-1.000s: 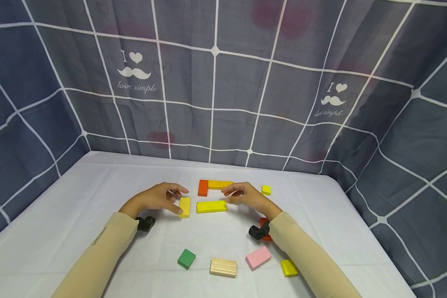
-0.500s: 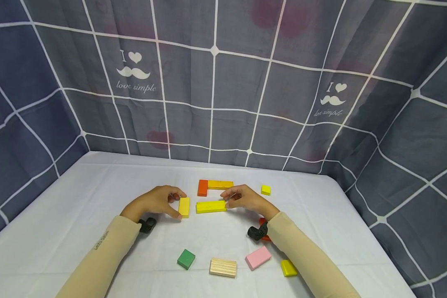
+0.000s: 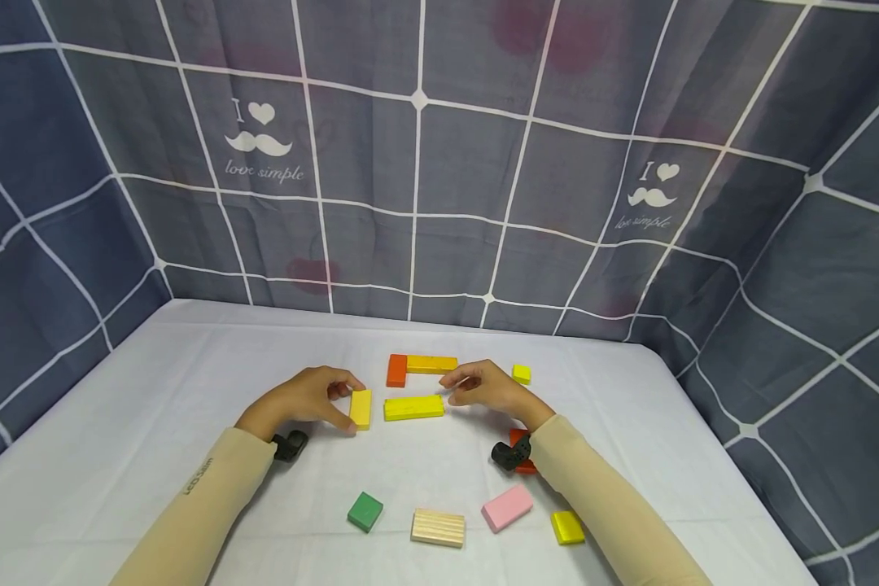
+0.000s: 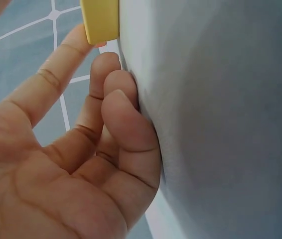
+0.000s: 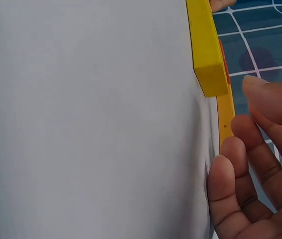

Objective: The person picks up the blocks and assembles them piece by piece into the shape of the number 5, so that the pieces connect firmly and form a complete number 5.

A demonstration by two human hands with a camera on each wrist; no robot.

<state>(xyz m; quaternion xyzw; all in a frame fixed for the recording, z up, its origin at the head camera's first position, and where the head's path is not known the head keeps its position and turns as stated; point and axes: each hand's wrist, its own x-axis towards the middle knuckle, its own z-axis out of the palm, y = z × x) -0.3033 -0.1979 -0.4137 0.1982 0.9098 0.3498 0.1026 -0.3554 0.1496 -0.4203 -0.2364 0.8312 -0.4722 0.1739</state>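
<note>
My left hand (image 3: 311,399) pinches a short yellow block (image 3: 360,409) end to end, thumb at the near end and index finger at the far one. In the left wrist view that yellow block (image 4: 101,20) meets the index fingertip, while the other fingers curl by the white cloth. To its right, across a small gap, lies a long yellow block (image 3: 413,408). Just off that block's right end is my right hand (image 3: 487,385), fingers loosely bent. Seen from the right wrist, the thumb and fingers stand apart from the long yellow block (image 5: 208,50), holding nothing.
Behind, an orange-red block (image 3: 396,370) joins an amber block (image 3: 430,365) in a corner. A small yellow block (image 3: 522,373) lies back right. Nearer are green (image 3: 365,512), ridged wooden (image 3: 438,527), pink (image 3: 507,508) and yellow (image 3: 567,527) blocks; a red block (image 3: 525,465) is partly under the right wrist.
My left thumb has slid from the short yellow block's side to its near end. My right fingers, at the long yellow block's end half a second ago, have drawn slightly right.
</note>
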